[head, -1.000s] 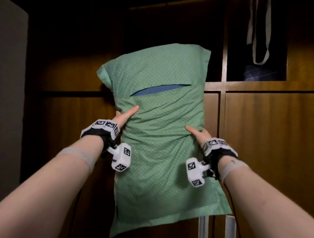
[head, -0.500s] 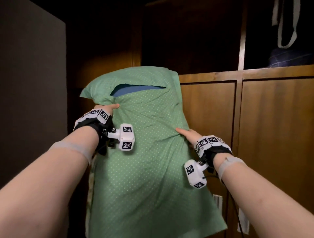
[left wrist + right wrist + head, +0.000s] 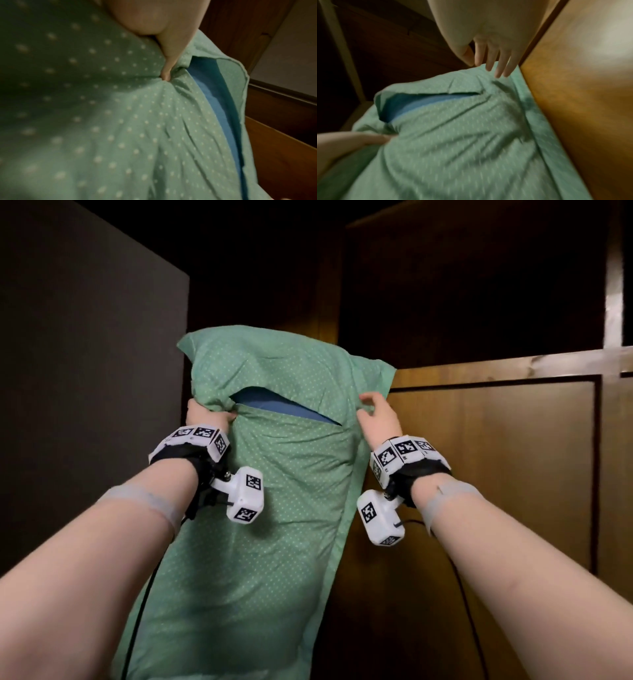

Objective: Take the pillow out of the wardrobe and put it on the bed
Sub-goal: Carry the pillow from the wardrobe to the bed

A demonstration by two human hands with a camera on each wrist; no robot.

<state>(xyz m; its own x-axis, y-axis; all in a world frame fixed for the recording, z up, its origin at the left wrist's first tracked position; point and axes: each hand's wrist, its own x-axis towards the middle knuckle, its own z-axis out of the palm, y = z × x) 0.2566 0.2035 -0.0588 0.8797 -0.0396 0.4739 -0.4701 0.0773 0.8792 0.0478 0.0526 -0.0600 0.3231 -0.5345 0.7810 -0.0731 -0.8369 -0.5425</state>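
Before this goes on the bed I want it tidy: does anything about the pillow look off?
Yes. The green dotted pillowcase gapes at its slit near the top, baring the blue inner pillow. The left hand grips the fabric bunched beside that slit; the right hand only touches the other edge.

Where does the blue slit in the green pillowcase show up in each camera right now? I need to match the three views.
Head: blue slit sits centre, upper part of the pillow, between both hands.
Left wrist: blue slit runs as a steep strip right of centre, just beyond the left hand.
Right wrist: blue slit lies left of centre, below the right hand.
Shared landmark: brown wardrobe panel.
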